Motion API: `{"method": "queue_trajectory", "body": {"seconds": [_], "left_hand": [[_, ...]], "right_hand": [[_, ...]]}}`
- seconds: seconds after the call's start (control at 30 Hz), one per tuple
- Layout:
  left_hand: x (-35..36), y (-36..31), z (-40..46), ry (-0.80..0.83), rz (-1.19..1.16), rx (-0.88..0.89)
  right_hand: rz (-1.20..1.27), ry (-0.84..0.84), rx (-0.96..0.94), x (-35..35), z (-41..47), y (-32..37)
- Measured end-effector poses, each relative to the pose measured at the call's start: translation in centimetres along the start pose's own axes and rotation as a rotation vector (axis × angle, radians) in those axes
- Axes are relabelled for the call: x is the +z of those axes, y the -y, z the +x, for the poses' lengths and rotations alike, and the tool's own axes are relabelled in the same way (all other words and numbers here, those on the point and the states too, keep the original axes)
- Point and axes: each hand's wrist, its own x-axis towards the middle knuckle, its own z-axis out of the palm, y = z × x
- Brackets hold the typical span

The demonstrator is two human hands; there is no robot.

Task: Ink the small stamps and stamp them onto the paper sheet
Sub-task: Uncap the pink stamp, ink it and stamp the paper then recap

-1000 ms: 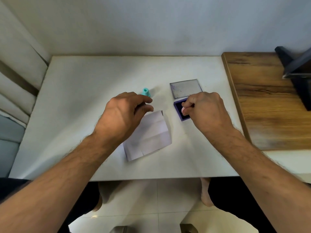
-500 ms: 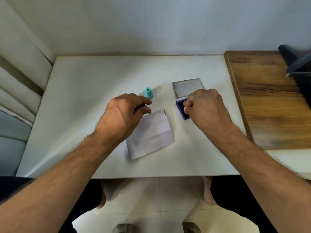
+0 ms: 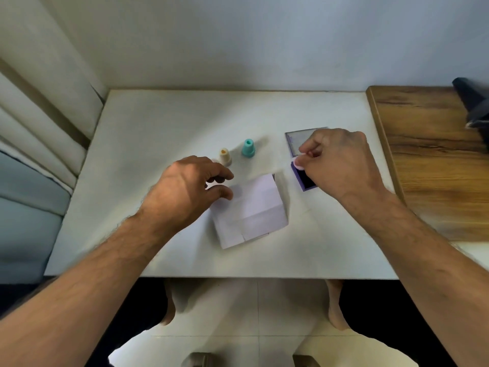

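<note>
A: R hand [image 3: 341, 160] status?
B: Over the ink pad [image 3: 304, 180], rear-right of bench [image 3: 158, 123]. Fingers [image 3: 304, 152] pinched together on a small pink stamp [image 3: 299, 166]; only its tip shows below the thumb, at the pad's rear-left corner. Contact w/ ink surface: cannot tell.
A: Pad itself?
B: Purple frame, dark centre, lying flat and open. Clear lid [image 3: 296, 140] flat on bench just behind it, partly hidden by R hand.
A: L hand [image 3: 185, 186]?
B: Palm down over the paper's rear-left corner. Thumb and forefinger curled w/ a gap between them, nothing gripped. Whether it touches the sheet: cannot tell.
A: Paper [image 3: 251, 210]?
B: White, creased, flat at bench centre, turned slightly off square. Lies between the two hands, just left of pad. No clear print seen on it.
A: Other stamps?
B: Two, upright, behind paper. Cream stamp [image 3: 225, 156] just beyond L hand's knuckles; teal stamp [image 3: 248, 148] near it on the right. Apart from each other, neither touched.
A: Surroundings?
B: Wooden top [image 3: 428, 154] adjoins bench on right; dark object [image 3: 473, 107] at its far edge, blurred, not identified.
</note>
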Motion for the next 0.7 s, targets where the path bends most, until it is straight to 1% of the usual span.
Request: {"method": "queue_trajectory", "body": {"seconds": [0.07, 0.13, 0.2, 0.3, 0.4, 0.53, 0.7], "left_hand": [[0.1, 0.2, -0.1, 0.010, 0.014, -0.005], [0.3, 0.5, -0.3, 0.028, 0.030, 0.002], [0.6, 0.7, -0.4, 0.052, 0.043, -0.020], [1.0, 0.9, -0.4, 0.059, 0.118, -0.059], [1.5, 0.8, -0.3, 0.060, 0.134, -0.072], [2.3, 0.5, 0.0, 0.086, 0.068, -0.069], [3.0, 0.6, 0.0, 0.064, -0.026, -0.079]], "right_hand": [[0.264, -0.052, 0.039, 0.4, -0.8, 1.9], [0.641, 0.027, 0.160, 1.2, -1.5, 3.5], [0.918, 0.119, 0.263, 2.3, -2.1, 4.5], [1.115, 0.175, 0.381, 3.4, -2.6, 5.1], [1.271, 0.197, 0.476, 4.3, -2.6, 5.1], [1.461, 0.261, 0.587, 5.3, -2.3, 4.5], [1.700, 0.311, 0.740, 5.9, -2.6, 4.0]]}}
